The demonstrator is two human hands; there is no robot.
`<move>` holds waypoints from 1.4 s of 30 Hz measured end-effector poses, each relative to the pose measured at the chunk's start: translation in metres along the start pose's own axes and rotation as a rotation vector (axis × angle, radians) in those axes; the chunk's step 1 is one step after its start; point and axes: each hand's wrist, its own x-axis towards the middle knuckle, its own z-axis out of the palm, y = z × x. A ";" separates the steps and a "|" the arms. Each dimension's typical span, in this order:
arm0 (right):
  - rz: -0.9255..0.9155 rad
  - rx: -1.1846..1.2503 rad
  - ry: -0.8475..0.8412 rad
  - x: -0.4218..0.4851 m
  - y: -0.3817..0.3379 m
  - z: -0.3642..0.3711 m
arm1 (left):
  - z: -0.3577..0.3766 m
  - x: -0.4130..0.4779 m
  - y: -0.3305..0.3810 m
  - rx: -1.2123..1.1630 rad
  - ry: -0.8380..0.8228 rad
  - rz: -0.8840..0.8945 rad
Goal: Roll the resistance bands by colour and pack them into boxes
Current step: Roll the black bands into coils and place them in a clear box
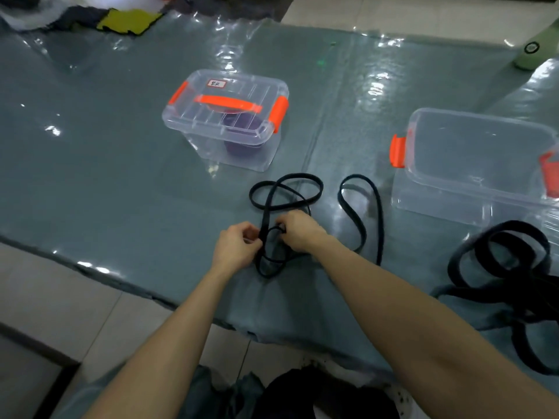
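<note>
Left hand (pixel 239 246), right hand (pixel 298 231) pinch black band (pixel 298 174).

Black bands (pixel 284 189), clear boxes (pixel 223 122) with orange latches (pixel 282 109), grey-green table cover (pixel 90 146).

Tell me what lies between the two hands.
In the head view, a loop of the thin black band spans the gap between the left hand and the right hand. Both hands pinch it.
</note>
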 end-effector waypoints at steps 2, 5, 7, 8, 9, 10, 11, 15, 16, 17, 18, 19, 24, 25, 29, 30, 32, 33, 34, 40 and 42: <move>0.010 0.072 0.042 -0.003 0.004 -0.009 | -0.005 -0.001 0.005 -0.066 0.018 0.010; 0.064 0.262 0.172 -0.022 0.006 -0.049 | -0.022 -0.003 0.028 -0.360 0.078 -0.012; 0.069 0.378 0.200 -0.041 0.004 -0.093 | -0.040 0.000 0.054 -0.564 0.105 0.007; 0.053 0.426 0.205 -0.053 0.003 -0.119 | -0.050 0.002 0.070 -0.628 0.105 0.030; 0.032 0.466 0.213 -0.065 0.001 -0.146 | -0.062 0.004 0.088 -0.672 0.101 0.059; 0.007 0.493 0.238 -0.078 -0.002 -0.175 | -0.075 0.007 0.105 -0.699 0.097 0.095; -0.019 0.510 0.287 -0.091 -0.006 -0.203 | -0.088 0.010 0.123 -0.716 0.096 0.137; -0.123 0.613 0.600 -0.139 -0.025 -0.310 | -0.138 0.025 0.190 -0.740 0.134 0.264; -0.147 0.621 0.668 -0.151 -0.031 -0.335 | -0.148 0.029 0.205 -0.730 0.133 0.266; -0.174 0.618 0.726 -0.163 -0.037 -0.359 | -0.158 0.033 0.220 -0.696 0.119 0.255; -0.202 0.609 0.772 -0.175 -0.044 -0.381 | -0.167 0.035 0.234 -0.630 0.095 0.235; -0.229 0.594 0.809 -0.187 -0.050 -0.402 | -0.175 0.038 0.247 -0.532 0.073 0.218; -0.311 0.560 1.014 -0.237 -0.080 -0.491 | -0.222 0.040 0.304 0.474 0.207 0.304; -0.313 0.552 1.027 -0.245 -0.087 -0.505 | -0.227 0.036 0.320 0.518 0.248 0.381; -0.350 0.560 1.135 -0.269 -0.113 -0.545 | -0.236 -0.002 0.408 -0.166 0.076 0.781; -0.367 0.573 1.137 -0.273 -0.119 -0.553 | -0.237 -0.016 0.430 -0.344 -0.017 0.814; -0.391 0.541 1.095 -0.280 -0.132 -0.562 | -0.236 -0.040 0.468 -0.538 -0.142 0.871; -0.406 0.535 1.087 -0.282 -0.138 -0.566 | -0.235 -0.049 0.483 -0.567 -0.174 0.906; -0.427 0.564 1.095 -0.285 -0.142 -0.571 | -0.236 -0.056 0.495 -0.575 -0.197 0.947; -0.505 0.837 1.126 -0.311 -0.145 -0.599 | -0.281 -0.066 0.537 -0.698 -0.172 1.044; -0.528 0.941 1.083 -0.318 -0.141 -0.603 | -0.297 -0.070 0.547 -0.641 -0.105 1.091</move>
